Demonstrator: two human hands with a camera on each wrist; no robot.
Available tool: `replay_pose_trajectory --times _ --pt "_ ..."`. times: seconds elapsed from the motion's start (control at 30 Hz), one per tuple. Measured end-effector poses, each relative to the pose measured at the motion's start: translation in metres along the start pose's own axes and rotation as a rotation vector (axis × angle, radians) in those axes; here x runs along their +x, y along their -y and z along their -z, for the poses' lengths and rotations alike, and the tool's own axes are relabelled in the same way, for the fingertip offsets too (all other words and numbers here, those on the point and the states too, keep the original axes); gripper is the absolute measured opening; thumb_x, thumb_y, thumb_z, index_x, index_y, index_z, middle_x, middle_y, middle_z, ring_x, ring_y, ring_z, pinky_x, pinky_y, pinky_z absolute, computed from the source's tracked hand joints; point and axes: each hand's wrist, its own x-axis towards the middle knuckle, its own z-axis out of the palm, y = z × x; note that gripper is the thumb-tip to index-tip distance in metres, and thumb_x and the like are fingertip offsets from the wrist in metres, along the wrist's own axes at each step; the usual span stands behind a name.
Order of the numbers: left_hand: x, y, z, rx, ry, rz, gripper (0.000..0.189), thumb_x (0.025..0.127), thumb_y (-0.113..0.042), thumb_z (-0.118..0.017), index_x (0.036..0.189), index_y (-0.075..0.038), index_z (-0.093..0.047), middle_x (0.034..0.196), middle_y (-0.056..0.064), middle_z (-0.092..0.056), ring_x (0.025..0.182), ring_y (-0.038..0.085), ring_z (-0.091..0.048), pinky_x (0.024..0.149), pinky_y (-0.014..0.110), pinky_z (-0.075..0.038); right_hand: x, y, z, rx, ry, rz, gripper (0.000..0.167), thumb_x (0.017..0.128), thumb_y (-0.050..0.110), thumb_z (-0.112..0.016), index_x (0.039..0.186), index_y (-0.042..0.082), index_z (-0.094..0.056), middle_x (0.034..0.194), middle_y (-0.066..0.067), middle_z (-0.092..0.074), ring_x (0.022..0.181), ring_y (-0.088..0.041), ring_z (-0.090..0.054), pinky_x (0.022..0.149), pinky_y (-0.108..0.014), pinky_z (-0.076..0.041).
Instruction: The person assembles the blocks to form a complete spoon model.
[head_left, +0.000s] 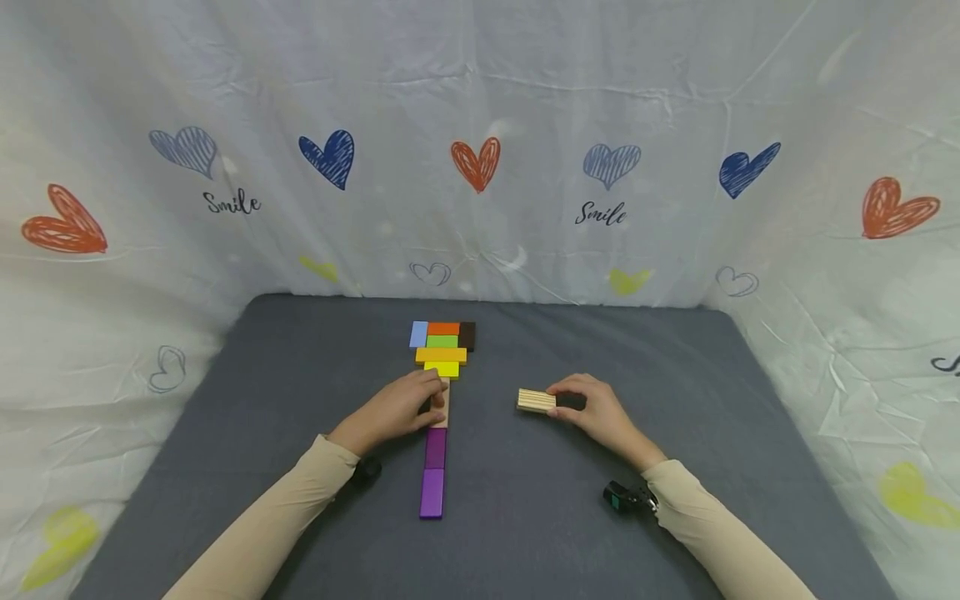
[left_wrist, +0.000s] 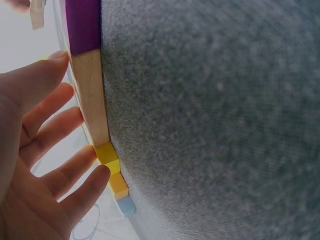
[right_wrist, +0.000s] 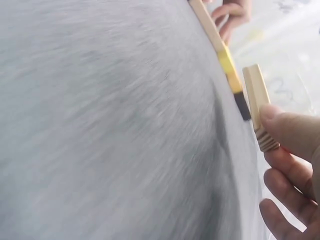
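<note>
A row of flat wooden blocks runs along the grey cloth. Two purple blocks (head_left: 432, 492) form its near end, followed by a plain wooden block (left_wrist: 90, 95). My left hand (head_left: 401, 404) rests its fingertips against this plain block, thumb close to its joint with the purple one. Past it lie a yellow block (head_left: 444, 369) and an orange-yellow block (head_left: 441, 356) set crosswise. My right hand (head_left: 600, 417) pinches a striped wooden block (head_left: 536, 401) between thumb and fingers, to the right of the row. Brown stripes show on its end in the right wrist view.
Beyond the crosswise block are green (head_left: 442, 341), red-orange (head_left: 443, 328), light blue (head_left: 417, 334) and dark brown (head_left: 467, 336) blocks, touching each other. A white curtain (head_left: 480, 225) printed with hearts hangs behind and beside the grey-covered table (head_left: 525, 533).
</note>
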Motion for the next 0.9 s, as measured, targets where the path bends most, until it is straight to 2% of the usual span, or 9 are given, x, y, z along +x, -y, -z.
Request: replay_pose_trajectory --times 0.3,0.53,0.9 --pt "0.001 0.0 0.001 0.01 0.003 0.0 0.018 0.088 -0.031 -0.075 0.096 -0.018 -0.066 0.107 -0.003 -0.064 0.11 0.016 -0.06 0.093 0.034 -0.055 0.05 0.011 -0.016 0.014 0.014 -0.013 0.032 0.084 0.029 -0.079 0.114 0.02 -0.073 0.108 0.003 -0.071 0.104 -0.018 -0.063 0.09 -0.043 -0.053" --pt "0.001 -0.001 0.002 0.01 0.011 0.008 0.018 0.088 -0.032 -0.075 0.095 -0.018 -0.065 0.105 -0.004 -0.063 0.108 0.016 -0.06 0.093 0.035 -0.055 0.097 0.017 -0.025 0.04 0.014 -0.013 0.031 0.085 0.029 -0.079 0.113 0.018 -0.073 0.109 0.0 -0.071 0.104 -0.019 -0.063 0.087 -0.039 -0.055" --pt "0.002 0.0 0.001 0.0 0.026 0.022 0.018 0.089 -0.032 -0.075 0.095 -0.018 -0.065 0.104 -0.003 -0.063 0.105 0.016 -0.06 0.09 0.035 -0.055 0.162 0.036 -0.044 0.04 0.052 0.003 0.032 0.089 0.029 -0.075 0.118 0.015 -0.071 0.114 -0.002 -0.069 0.108 -0.02 -0.062 0.093 -0.039 -0.052"
